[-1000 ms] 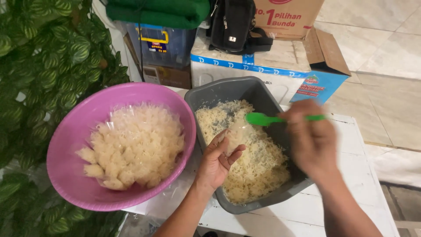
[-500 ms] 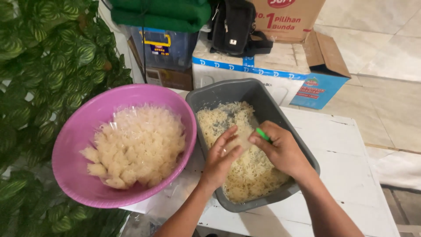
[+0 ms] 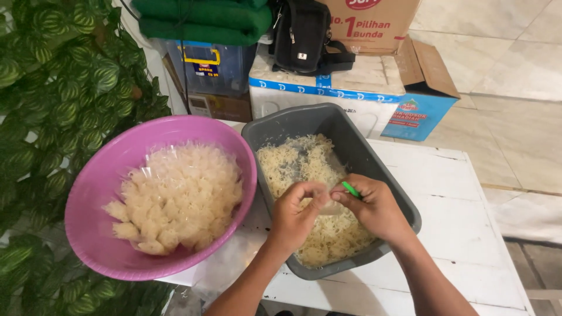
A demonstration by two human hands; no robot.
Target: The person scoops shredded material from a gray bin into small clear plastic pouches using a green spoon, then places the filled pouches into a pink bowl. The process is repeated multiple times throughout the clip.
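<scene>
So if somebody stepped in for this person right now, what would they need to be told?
Left hand: fingers pinched on a small clear bag over the grey tub.
Right hand: closed on a green spoon, touching the same bag.
Grey tub holds loose pale noodles.
Pink bowl beside it holds many filled packets.
Done: a pile of packets. Left: much loose noodle in the tub.

Head cam, one view: looks steeply down, close over white table (image 3: pixel 456 193).
</scene>
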